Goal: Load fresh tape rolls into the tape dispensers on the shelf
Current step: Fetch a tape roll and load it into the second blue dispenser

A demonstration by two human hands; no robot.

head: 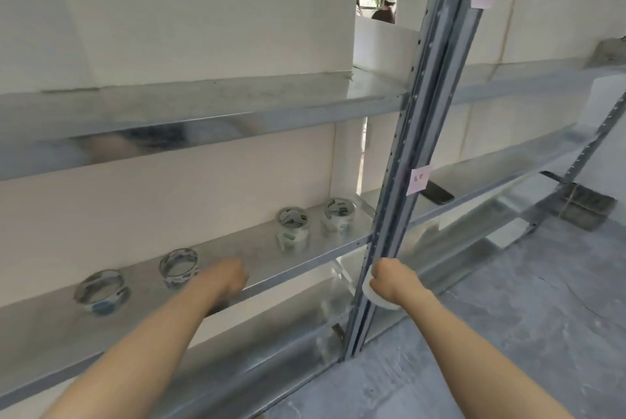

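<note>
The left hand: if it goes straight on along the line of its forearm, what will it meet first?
Probably the third tape roll from the left, across bare shelf. The left hand points that way, but depth is unclear; it may pass in front of it.

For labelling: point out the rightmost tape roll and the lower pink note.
rightmost tape roll (338, 220): head view, on its near side wall.
lower pink note (419, 179): head view, on its centre.

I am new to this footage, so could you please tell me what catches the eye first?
Four tape rolls sit in a row on the metal shelf. The left hand reaches to its front edge; the right hand grips something white beside the upright post.
</note>
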